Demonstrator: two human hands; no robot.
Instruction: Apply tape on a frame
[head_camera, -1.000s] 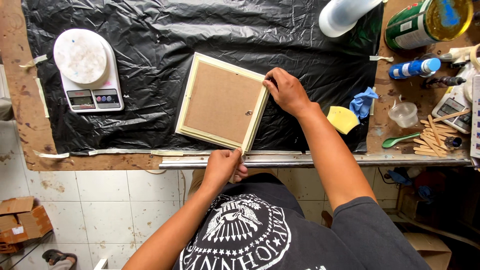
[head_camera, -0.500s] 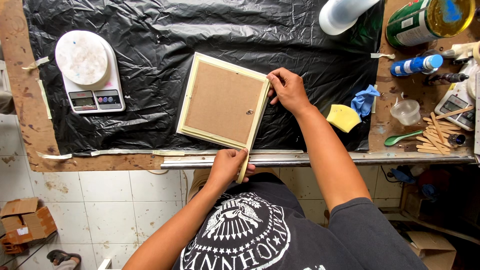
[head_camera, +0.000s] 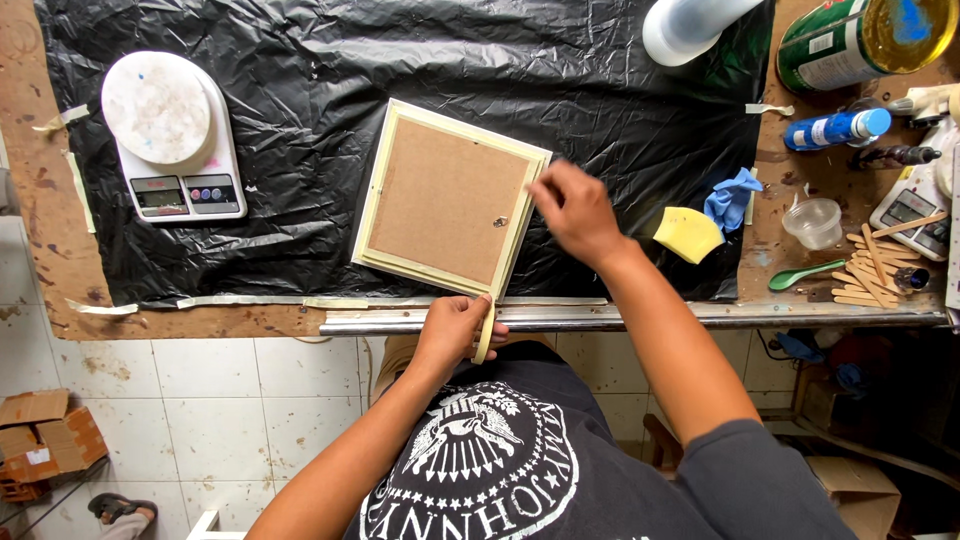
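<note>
Right hand (head_camera: 572, 210) slid down frame (head_camera: 447, 200) edge, fingers loose, left hand (head_camera: 455, 330) grip pinching tape (head_camera: 485, 335)

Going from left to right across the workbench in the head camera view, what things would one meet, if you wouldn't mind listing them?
Kitchen scale → square frame → right hand → yellow sponge → blue cloth → small clear cup → wooden sticks.

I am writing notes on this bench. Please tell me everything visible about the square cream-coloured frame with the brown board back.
The square cream-coloured frame lies flat, back side up and slightly rotated, on black plastic sheeting. Its brown fibreboard panel carries one small metal fitting near the right edge. The right hand touches that edge; the left hand holds a strip of cream tape at the near corner.
</note>
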